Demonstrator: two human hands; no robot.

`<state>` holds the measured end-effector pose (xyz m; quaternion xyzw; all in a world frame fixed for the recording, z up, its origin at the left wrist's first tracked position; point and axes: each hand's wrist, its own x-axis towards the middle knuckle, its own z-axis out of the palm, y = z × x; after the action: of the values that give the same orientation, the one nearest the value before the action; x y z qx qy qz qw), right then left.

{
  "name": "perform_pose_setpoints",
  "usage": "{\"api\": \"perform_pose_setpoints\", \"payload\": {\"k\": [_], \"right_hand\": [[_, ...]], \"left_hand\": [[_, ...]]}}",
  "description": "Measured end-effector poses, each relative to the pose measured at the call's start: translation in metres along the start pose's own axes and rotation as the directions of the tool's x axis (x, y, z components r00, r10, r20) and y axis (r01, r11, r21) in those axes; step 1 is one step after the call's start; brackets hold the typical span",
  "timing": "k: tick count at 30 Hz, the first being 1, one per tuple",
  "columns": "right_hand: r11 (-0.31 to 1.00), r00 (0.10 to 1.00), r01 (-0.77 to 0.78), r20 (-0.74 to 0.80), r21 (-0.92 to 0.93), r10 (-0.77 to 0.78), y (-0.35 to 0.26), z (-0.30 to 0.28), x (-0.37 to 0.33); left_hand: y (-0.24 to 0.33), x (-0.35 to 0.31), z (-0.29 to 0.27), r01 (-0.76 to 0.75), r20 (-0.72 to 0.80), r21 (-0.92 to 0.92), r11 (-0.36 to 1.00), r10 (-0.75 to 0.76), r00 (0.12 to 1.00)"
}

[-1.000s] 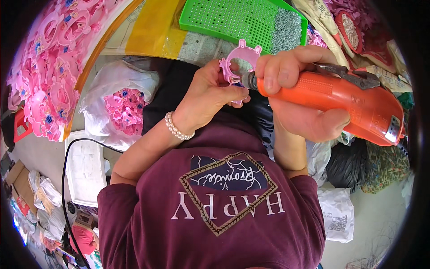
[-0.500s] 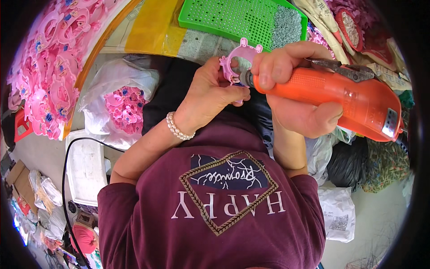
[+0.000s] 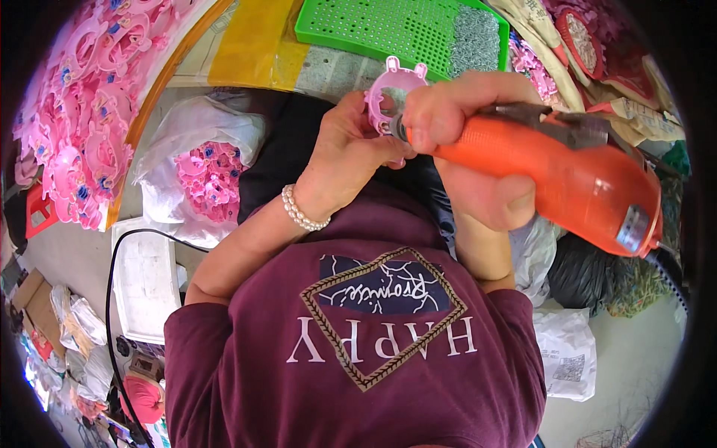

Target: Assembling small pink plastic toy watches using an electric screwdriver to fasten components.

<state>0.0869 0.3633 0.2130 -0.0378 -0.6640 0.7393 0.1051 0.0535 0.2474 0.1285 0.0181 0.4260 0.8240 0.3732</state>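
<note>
Ideally, the left hand, fingers pinching the pink frame near twelve o'clock, braces it while the right hand, gripping the orange power tool toward two o'clock, aligns squarely.

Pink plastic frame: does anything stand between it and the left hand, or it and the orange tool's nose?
Nothing visible does. The left hand grips the pink plastic frame; the orange tool, in the right hand, has its grey nose at the frame's lower edge. Actual contact is unclear.
</note>
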Motion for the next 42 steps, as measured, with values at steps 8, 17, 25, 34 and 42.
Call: {"api": "perform_pose_setpoints", "payload": {"k": [8, 17, 25, 34, 42], "right_hand": [[0.91, 0.889, 0.277, 0.276, 0.309, -0.364, -0.008, -0.031, 0.017], [0.899, 0.941, 0.242, 0.139, 0.364, -0.31, -0.002, -0.036, 0.022], [0.922, 0.971, 0.236, -0.106, 0.308, -0.213, -0.002, -0.05, 0.019], [0.879, 0.97, 0.23, -0.021, 0.417, -0.243, 0.012, -0.036, 0.024], [0.918, 0.974, 0.228, -0.069, 0.325, -0.218, 0.01, -0.04, 0.015]], "left_hand": [[0.004, 0.001, -0.003, 0.056, 0.037, -0.032, 0.998, -0.055, 0.998], [0.011, -0.01, -0.014, 0.068, 0.022, 0.076, 0.995, -0.07, 0.997], [0.032, -0.037, -0.052, -0.104, -0.013, 0.246, 0.964, 0.11, 0.994], [0.07, -0.104, -0.148, 0.161, -0.27, 0.395, 0.905, -0.053, 0.961], [0.044, -0.128, -0.2, 0.256, -0.243, 0.967, 0.02, 0.381, 0.892]]}}
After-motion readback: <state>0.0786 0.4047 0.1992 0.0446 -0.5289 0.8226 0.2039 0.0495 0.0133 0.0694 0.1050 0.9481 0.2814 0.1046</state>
